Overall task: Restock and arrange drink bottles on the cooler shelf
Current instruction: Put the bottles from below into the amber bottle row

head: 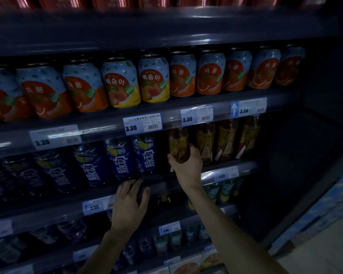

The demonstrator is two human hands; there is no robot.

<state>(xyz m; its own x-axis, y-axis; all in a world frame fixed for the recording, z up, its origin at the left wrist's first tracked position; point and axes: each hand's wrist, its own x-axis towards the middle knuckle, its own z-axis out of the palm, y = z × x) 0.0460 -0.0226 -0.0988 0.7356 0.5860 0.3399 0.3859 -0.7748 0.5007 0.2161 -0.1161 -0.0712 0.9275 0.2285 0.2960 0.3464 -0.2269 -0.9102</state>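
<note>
My right hand grips the lower body of a brown tea bottle with a yellow label, which stands upright at the front of the middle cooler shelf. Three more tea bottles of the same kind line up to its right. Left of it stand several blue drink bottles. My left hand reaches toward the shelf front below the blue bottles, fingers loosely bent over a dark object that I cannot make out in the dim light.
A row of orange and peach juice cans fills the shelf above, with 3.30 price tags on its edge. Lower shelves hold more dark bottles. The cooler's dark side wall rises at right, beside pale floor.
</note>
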